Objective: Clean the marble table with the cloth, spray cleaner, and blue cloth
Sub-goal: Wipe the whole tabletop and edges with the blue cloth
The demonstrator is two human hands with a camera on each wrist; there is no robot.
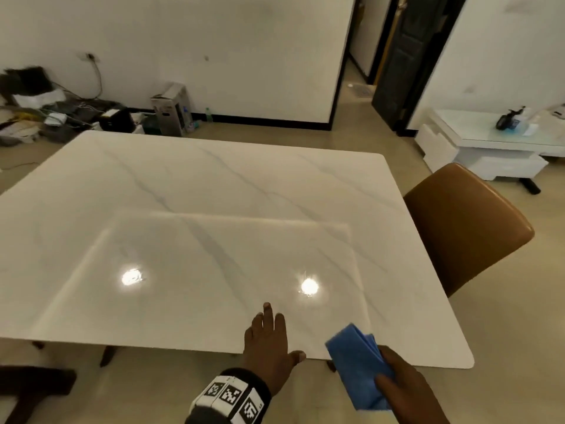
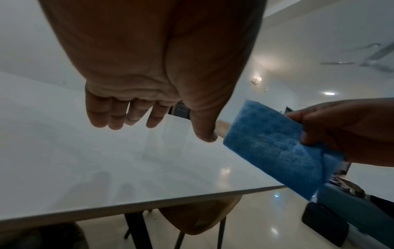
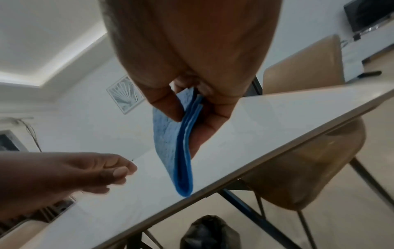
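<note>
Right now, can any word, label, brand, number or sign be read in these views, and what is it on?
No text can be read.
Wristband on the left hand: black-and-white square code markers, no words.
Cardboard box by the wall: printing too blurred to read.
Framed picture on the wall: a pattern, no lettering.
Blue cloth in the right hand: no label visible.

My left hand [image 1: 266,342] is bare, its nails short. My left wrist wears a black cuff [image 1: 241,381], and around it runs a band [image 1: 230,402] of white square tiles, each printed with a black-and-white coded marker. Three tiles face the head camera, set side by side. Below the band a dark sleeve [image 1: 198,417] begins. My right hand [image 1: 406,390] is bare too, and nothing worn shows on it.
</note>
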